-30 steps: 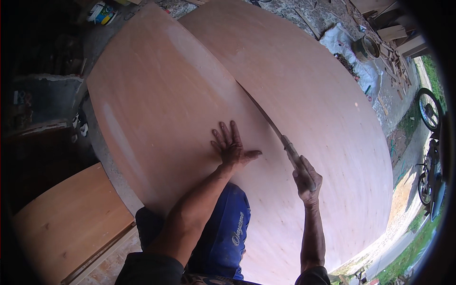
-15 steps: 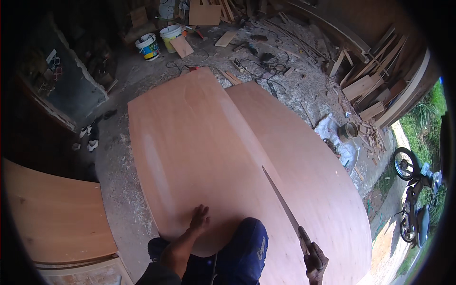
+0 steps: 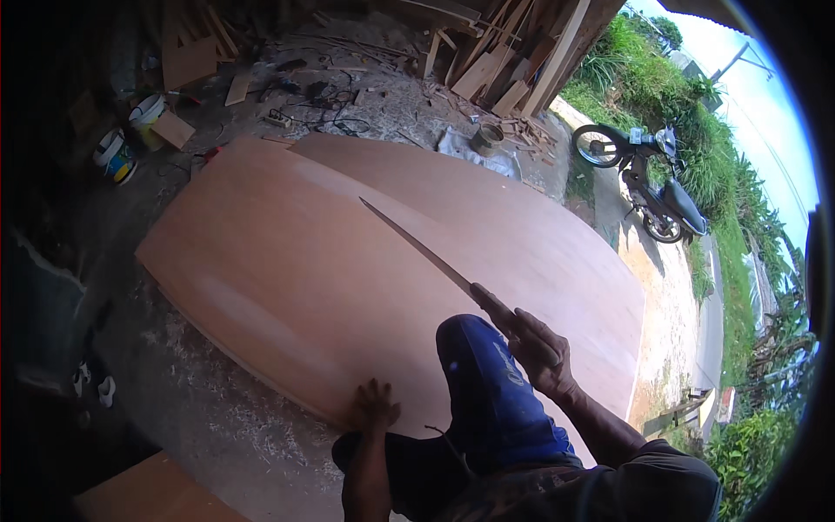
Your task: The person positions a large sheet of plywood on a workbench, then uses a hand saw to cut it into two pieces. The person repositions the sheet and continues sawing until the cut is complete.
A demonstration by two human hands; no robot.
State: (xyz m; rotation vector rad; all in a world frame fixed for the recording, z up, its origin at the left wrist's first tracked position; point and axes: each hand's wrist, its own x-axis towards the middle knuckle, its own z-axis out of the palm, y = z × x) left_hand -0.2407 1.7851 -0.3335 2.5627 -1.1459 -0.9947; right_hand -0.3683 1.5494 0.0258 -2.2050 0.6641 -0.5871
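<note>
My right hand point(image 3: 541, 348) grips the handle of a long thin saw blade point(image 3: 417, 246) that points away from me, up and to the left, over a large plywood sheet point(image 3: 287, 261). A second plywood sheet point(image 3: 522, 226) lies partly under it on the right. My left hand point(image 3: 374, 407) rests flat on the near edge of the top sheet, fingers spread. My knee in blue trousers point(image 3: 487, 383) sits on the sheet between the two hands.
Sawdust covers the concrete floor point(image 3: 217, 418) on the left. Paint buckets point(image 3: 117, 157) stand at the far left, with wood offcuts point(image 3: 487, 70) piled at the back. A motorbike point(image 3: 644, 187) is parked outside on the right. Another board point(image 3: 148, 496) lies at the lower left.
The view has swung up and to the right, bringing the motorbike and yard into sight. My left hand has slid back to the sheet's near edge. The saw has lifted off the sheet.
</note>
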